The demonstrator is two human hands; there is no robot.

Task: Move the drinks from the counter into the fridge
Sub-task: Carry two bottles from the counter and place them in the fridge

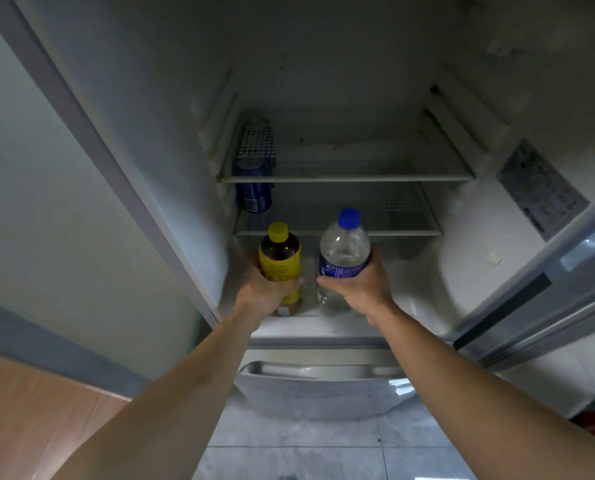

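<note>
The fridge (323,327) stands open in front of me. My left hand (265,289) grips a dark drink bottle with a yellow cap and yellow label (280,259), upright at the front left of the lowest compartment. My right hand (362,287) grips a clear water bottle with a blue cap and blue label (344,251), upright just to its right. Both bottles stand at the floor of that compartment, about a hand's width apart. A blue can (254,195) sits at the left of the middle wire shelf (358,230).
An upper wire shelf (358,176) holds a clear container (256,140) at its left. The open fridge door (548,296) hangs at the right. Below is a grey drawer front (320,382), then a tiled floor (306,445). A wall (47,202) lies left.
</note>
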